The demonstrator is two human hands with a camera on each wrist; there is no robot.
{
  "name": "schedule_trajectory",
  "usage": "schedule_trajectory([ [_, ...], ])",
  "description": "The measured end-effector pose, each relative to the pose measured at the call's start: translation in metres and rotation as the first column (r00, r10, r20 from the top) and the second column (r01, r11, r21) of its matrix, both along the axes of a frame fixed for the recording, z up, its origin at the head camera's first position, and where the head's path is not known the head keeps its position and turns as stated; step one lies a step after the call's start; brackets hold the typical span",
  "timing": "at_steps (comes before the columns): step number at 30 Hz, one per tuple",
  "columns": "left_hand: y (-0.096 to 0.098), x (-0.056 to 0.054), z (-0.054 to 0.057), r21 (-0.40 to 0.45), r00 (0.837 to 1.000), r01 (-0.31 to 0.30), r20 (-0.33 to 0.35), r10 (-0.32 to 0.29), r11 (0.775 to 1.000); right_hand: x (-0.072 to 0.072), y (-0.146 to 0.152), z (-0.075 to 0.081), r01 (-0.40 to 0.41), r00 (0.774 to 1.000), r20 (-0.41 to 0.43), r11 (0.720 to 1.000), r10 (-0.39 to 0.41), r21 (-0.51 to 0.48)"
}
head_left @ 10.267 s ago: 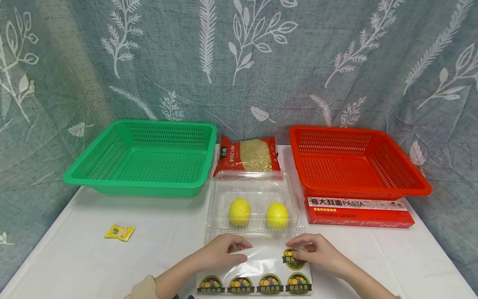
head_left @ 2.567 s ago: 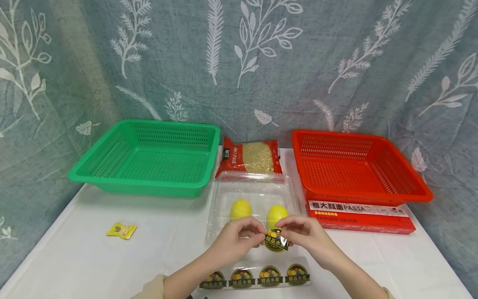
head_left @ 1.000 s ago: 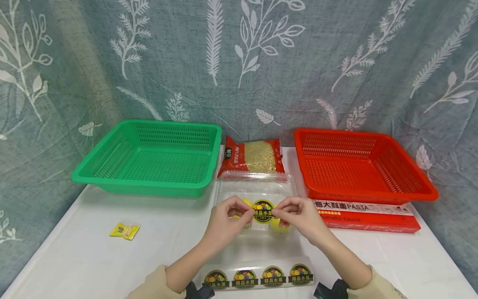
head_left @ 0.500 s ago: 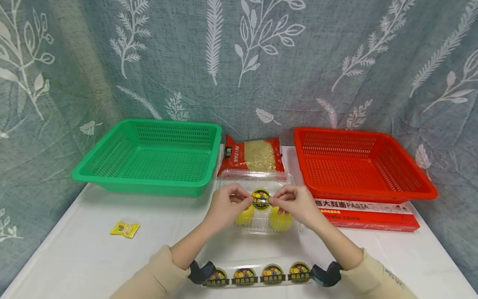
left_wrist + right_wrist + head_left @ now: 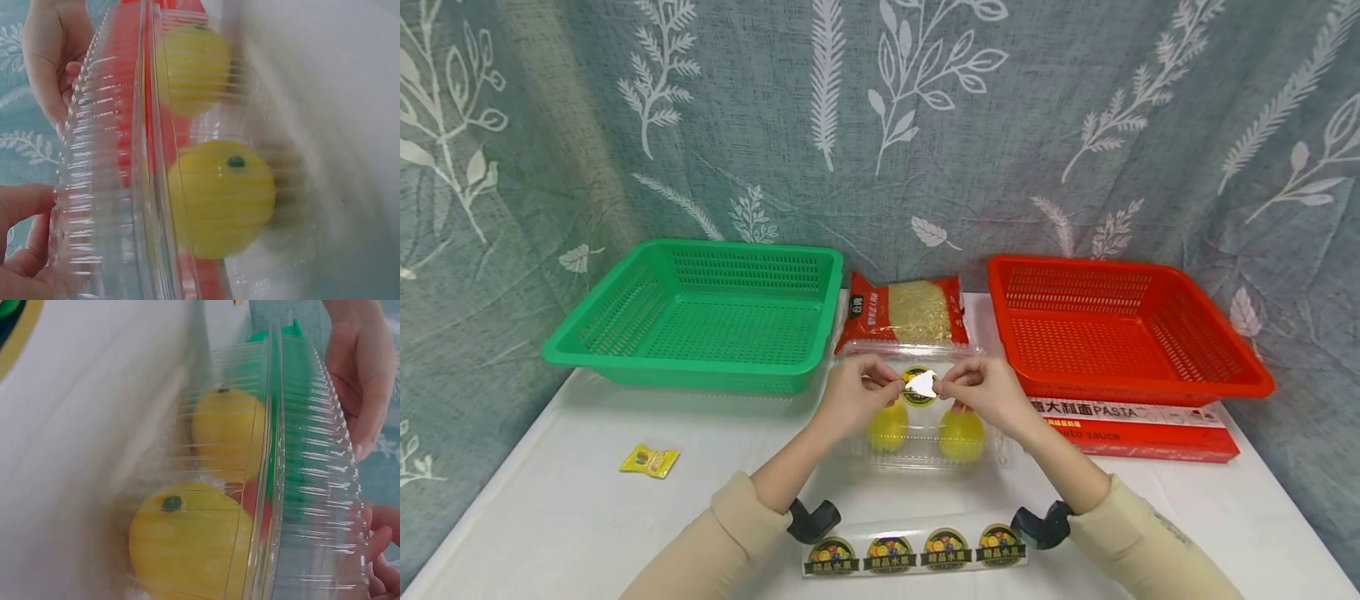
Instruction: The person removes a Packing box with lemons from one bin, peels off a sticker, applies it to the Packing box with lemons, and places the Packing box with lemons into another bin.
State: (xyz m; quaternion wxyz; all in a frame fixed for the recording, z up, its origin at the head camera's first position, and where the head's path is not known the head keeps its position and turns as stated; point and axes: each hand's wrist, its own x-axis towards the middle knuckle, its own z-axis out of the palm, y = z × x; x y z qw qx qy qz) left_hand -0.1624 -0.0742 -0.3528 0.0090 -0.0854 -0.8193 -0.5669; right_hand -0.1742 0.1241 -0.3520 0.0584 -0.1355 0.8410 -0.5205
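A round black-and-gold fruit sticker (image 5: pixel 919 385) lies at the top of the clear plastic clamshell box (image 5: pixel 917 463), with white glare across it in the head view. My left hand (image 5: pixel 859 390) pinches its left edge between thumb and fingertips. On the opposite edge, my right hand (image 5: pixel 989 395) pinches it in the same way. Through the box wall show two yellow lemon-like fruits, the left one (image 5: pixel 222 199) and the right one (image 5: pixel 187 544), each with a green stem spot. The lid blocks the sticker in both wrist views.
A strip of similar stickers (image 5: pixel 913 546) lies nearest me. Behind the box is a red noodle bag (image 5: pixel 917 312). A green basket (image 5: pixel 700 375) stands left, a red basket (image 5: pixel 1135 385) right, with a red pasta box (image 5: pixel 1150 437) before it. A small yellow packet (image 5: pixel 650 461) lies left.
The sticker has been lifted off its sheet and carried forward over the clamshell box, held by both hands. In the last second both hands moved farther forward, and glare now covers the sticker.
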Motion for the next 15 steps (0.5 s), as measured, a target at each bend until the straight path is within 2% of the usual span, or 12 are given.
schedule_trajectory([
  [8,0.001,-0.006,-0.003,-0.09,0.996,-0.019,-0.085,0.012,0.996,-0.008,-0.004,-0.004,0.009,1.0,-0.007,0.998,-0.009,0.054],
  [15,0.004,-0.007,-0.007,-0.154,0.995,-0.044,-0.097,0.03,0.987,-0.013,-0.006,-0.007,0.036,0.998,0.044,0.996,-0.039,0.078],
])
